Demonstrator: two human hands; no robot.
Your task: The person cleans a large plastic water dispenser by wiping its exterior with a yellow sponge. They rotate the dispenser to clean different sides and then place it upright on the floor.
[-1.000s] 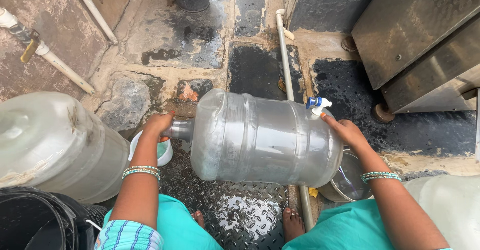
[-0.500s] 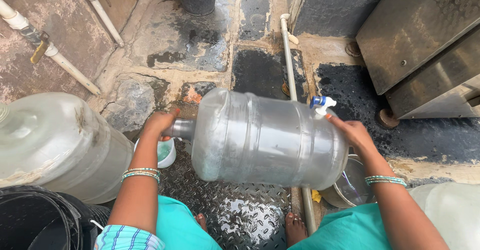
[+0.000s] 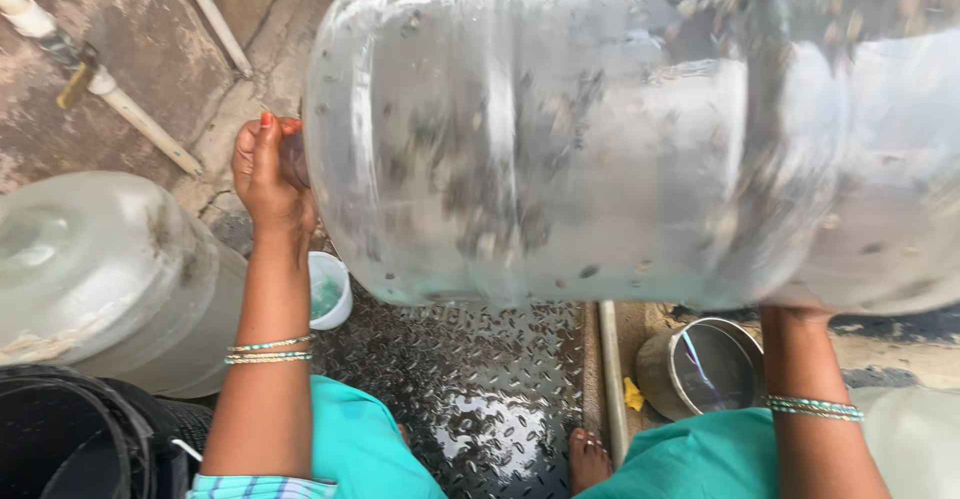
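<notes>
A big clear plastic water jug (image 3: pixel 620 129) lies on its side, lifted high and close to the camera, blurred, with dark flecks inside. My left hand (image 3: pixel 265 174) covers its neck at the left end. My right hand (image 3: pixel 795 311) is under the jug's base at the right; only a sliver shows below the jug, with the wrist and bangles underneath.
A second large jug (image 3: pixel 90 269) lies at the left beside a black bin (image 3: pixel 70 439). A small white cup (image 3: pixel 330 289) and a steel pot (image 3: pixel 705 369) sit on the wet floor. A pipe (image 3: pixel 610 379) runs along the chequered metal plate (image 3: pixel 480 389). My bare foot (image 3: pixel 588 459) rests there.
The jug has been raised from near the floor up towards the camera and now fills the upper view. Both hands rose with it.
</notes>
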